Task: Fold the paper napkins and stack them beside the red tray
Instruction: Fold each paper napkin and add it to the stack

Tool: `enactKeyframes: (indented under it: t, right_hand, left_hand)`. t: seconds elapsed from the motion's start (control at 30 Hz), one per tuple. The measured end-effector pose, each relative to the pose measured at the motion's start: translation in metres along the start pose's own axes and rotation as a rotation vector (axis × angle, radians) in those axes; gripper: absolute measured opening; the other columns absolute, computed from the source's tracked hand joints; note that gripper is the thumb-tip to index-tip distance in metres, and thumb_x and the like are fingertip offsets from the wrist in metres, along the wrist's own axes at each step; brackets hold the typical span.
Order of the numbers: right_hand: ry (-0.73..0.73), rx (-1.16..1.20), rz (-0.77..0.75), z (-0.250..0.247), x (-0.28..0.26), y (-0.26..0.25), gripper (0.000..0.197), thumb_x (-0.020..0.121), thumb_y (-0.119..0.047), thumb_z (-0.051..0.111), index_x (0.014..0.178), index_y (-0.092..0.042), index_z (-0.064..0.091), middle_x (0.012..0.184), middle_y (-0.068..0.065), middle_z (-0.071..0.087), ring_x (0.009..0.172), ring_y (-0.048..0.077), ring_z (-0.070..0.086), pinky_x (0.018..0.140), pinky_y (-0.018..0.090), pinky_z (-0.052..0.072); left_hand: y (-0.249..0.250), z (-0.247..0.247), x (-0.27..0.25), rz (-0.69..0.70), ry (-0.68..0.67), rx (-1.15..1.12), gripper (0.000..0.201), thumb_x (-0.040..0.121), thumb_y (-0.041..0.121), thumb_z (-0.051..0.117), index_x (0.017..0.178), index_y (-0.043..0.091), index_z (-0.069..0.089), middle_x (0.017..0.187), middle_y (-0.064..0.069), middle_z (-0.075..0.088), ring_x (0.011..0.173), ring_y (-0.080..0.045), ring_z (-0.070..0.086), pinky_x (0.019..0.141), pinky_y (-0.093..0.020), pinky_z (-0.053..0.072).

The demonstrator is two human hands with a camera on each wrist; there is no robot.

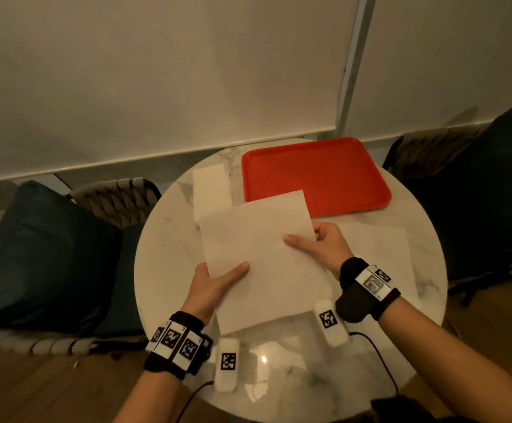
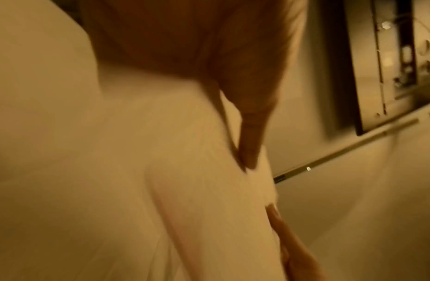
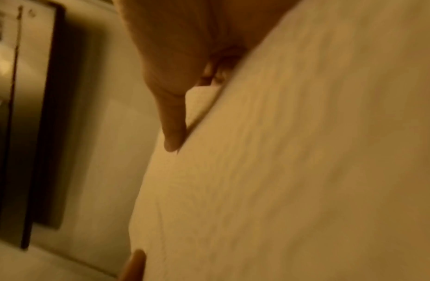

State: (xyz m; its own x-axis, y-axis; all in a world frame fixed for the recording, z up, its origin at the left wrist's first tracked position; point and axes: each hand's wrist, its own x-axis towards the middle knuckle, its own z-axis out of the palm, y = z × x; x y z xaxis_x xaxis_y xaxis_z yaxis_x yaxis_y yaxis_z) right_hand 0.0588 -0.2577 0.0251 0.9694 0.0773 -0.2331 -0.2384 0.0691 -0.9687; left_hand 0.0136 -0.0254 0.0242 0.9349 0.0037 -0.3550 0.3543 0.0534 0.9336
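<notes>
Here, round marble table (image 1: 169, 239) before drawn pale blinds (image 1: 157, 71), left hand (image 1: 215, 285) and right hand (image 1: 324, 242) pinching an unfolded napkin (image 1: 257, 254), folded stack (image 1: 212, 190) left of red tray (image 1: 315, 175), dark cushions (image 1: 41, 257) on flanking chairs.

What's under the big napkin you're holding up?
Under the held napkin only the marble table shows, plus a corner of the folded stack. Both hands pinch it; whatever lies beneath its middle is hidden.

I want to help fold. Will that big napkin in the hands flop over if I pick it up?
Probably floppy: the napkin is one thin sheet, and the left hand and right hand both hold it. Likely very light, pinched only at its edges. It may tear if tugged.
</notes>
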Motion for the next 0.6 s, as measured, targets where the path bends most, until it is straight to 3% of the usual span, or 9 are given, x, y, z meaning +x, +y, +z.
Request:
enactKeyframes:
  t: [0.07,0.17,0.27,0.37,0.43,0.5,0.6]
  right_hand:
    - [0.001,-0.036,-0.049,0.000,0.006,-0.008,0.019,0.077,-0.013,0.078,0.095,-0.013,0.071,0.094,0.002,0.075,0.081,0.015,0.073,0.068,0.025,0.058]
    - [-0.019,-0.079,-0.084,-0.001,0.019,-0.015,0.022,0.078,-0.011,0.076,0.099,-0.012,0.069,0.096,0.002,0.074,0.082,0.014,0.072,0.070,0.025,0.059]
    - [-0.018,-0.162,-0.068,0.001,0.033,-0.010,0.022,0.076,-0.012,0.079,0.095,-0.016,0.069,0.098,0.005,0.073,0.080,0.014,0.072,0.065,0.024,0.057]
    - [0.024,-0.280,-0.102,0.008,0.043,-0.008,0.021,0.075,-0.018,0.081,0.092,-0.022,0.069,0.095,-0.001,0.074,0.080,0.010,0.071,0.065,0.023,0.054]
    - [0.043,-0.311,-0.144,0.015,0.046,-0.010,0.022,0.075,-0.020,0.080,0.094,-0.020,0.070,0.095,-0.003,0.073,0.082,0.007,0.069,0.069,0.021,0.052]
    - [0.013,-0.348,-0.180,0.029,0.044,-0.015,0.025,0.075,-0.024,0.080,0.097,-0.017,0.071,0.096,-0.003,0.073,0.087,0.011,0.069,0.077,0.026,0.054]
    - [-0.077,-0.381,-0.256,0.055,0.039,-0.017,0.025,0.072,-0.025,0.081,0.090,-0.015,0.067,0.087,-0.003,0.069,0.078,0.012,0.063,0.075,0.033,0.052]
  left_hand:
    - [0.005,0.003,0.002,0.050,0.062,-0.014,0.034,0.077,0.020,0.078,0.107,0.010,0.067,0.100,-0.006,0.075,0.088,-0.019,0.072,0.072,-0.031,0.059]
    - [0.010,0.001,0.012,0.103,0.091,-0.040,0.030,0.081,0.015,0.074,0.109,0.011,0.066,0.101,-0.004,0.074,0.091,-0.018,0.072,0.073,-0.029,0.058]
    - [0.007,-0.001,0.021,0.141,0.124,0.070,0.021,0.083,0.013,0.074,0.101,0.018,0.065,0.098,-0.001,0.073,0.088,-0.016,0.071,0.067,-0.021,0.057]
    - [0.010,0.001,0.027,0.195,0.145,0.154,0.013,0.086,0.010,0.069,0.094,0.021,0.067,0.092,0.002,0.073,0.088,-0.020,0.070,0.071,-0.027,0.058]
    - [0.009,0.003,0.029,0.243,0.142,0.184,0.012,0.089,0.011,0.065,0.096,0.020,0.068,0.094,0.003,0.073,0.091,-0.019,0.070,0.074,-0.029,0.058]
    - [0.010,0.008,0.028,0.299,0.130,0.199,0.016,0.091,0.011,0.062,0.103,0.020,0.068,0.100,0.002,0.073,0.094,-0.016,0.070,0.079,-0.034,0.058]
    - [0.012,0.015,0.029,0.332,0.100,0.172,0.022,0.096,0.015,0.056,0.116,0.013,0.064,0.105,-0.002,0.072,0.095,-0.018,0.069,0.080,-0.036,0.057]
